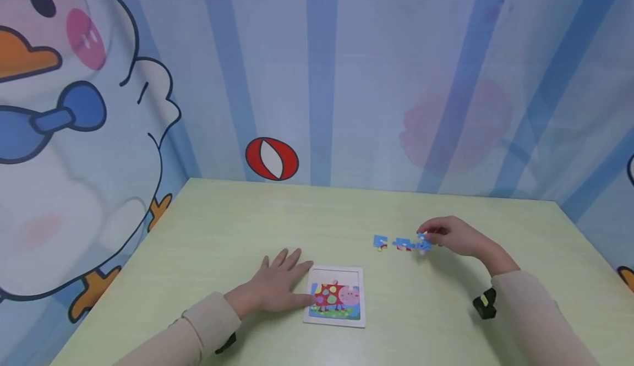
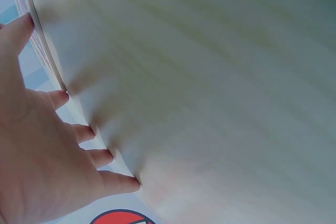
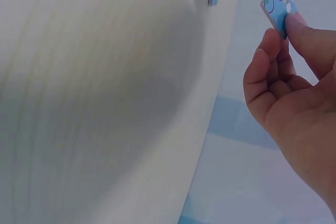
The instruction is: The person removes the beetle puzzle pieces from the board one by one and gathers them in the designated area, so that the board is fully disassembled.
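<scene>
A white-framed jigsaw puzzle [image 1: 334, 323] lies flat on the table, its lower part filled with a picture of a pink pig in a spotted red shape. My left hand [image 1: 277, 286] rests at the frame's left side, fingers spread, the thumb on its edge. Off to the right, my right hand [image 1: 458, 236] pinches a blue puzzle piece [image 3: 275, 6] between thumb and fingers, above the table. Left of that hand lie two loose pieces, a blue one with a red patch [image 1: 403, 244] and a blue one with a yellow tip [image 1: 380, 242].
The pale wooden table [image 1: 238, 217] ends at the back against a blue-striped curtain [image 1: 366, 80] printed with a large white duck [image 1: 74, 201] and a red-and-white ball. A black device [image 1: 485, 303] is strapped at my right wrist.
</scene>
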A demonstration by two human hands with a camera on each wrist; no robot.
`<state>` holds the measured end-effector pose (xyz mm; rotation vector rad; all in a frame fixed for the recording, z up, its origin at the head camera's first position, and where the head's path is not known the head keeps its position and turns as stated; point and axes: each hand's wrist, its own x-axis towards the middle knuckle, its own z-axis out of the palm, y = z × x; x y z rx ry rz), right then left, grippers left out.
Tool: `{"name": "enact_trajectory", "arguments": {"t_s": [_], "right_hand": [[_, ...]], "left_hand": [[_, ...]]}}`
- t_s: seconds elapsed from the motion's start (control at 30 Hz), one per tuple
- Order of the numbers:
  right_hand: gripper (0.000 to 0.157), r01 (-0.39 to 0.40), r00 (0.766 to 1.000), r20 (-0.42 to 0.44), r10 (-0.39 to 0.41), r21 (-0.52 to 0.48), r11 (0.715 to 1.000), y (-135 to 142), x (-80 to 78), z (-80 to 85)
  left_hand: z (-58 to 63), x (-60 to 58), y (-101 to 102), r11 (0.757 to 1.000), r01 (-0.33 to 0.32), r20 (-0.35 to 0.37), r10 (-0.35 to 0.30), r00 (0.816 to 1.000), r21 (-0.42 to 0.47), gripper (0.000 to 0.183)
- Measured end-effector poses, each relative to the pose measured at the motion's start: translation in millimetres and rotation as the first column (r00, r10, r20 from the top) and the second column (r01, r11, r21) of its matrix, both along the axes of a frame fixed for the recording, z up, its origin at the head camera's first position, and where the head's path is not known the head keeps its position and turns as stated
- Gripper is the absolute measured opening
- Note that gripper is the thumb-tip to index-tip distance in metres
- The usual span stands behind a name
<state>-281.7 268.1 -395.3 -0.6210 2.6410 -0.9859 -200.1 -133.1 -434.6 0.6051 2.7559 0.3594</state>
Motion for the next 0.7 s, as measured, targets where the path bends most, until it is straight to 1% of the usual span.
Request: {"name": "enact_trajectory", "arguments": {"t_s": [0.13, 0.27, 0.43, 0.7], "right_hand": [[0.026, 0.022, 1.000, 0.005, -0.022, 0.004, 1.000, 6, -4.8, -4.4], [0.025, 0.048, 0.998, 0.031, -0.047, -0.001, 0.999, 10, -10.9, -11.0], [0.023, 0.074, 0.996, 0.046, -0.074, 0.018, 0.997, 12, -17.0, -18.7], [0.020, 0.074, 0.997, 0.020, -0.075, 0.078, 0.994, 13, -21.7, -26.9]], "left_hand": [[-1.3, -0.8, 0, 1.000, 0.001, -0.006, -0.001, 1.000, -0.004, 0.080], [-2.0, -1.6, -1, 1.000, 0.005, -0.012, -0.005, 1.000, -0.006, 0.081], [-2.8, -2.6, -1, 1.000, 0.009, -0.010, -0.009, 1.000, -0.009, 0.081], [-4.5, -3.1, -1, 1.000, 0.007, -0.007, -0.008, 1.000, -0.002, 0.081]]}}
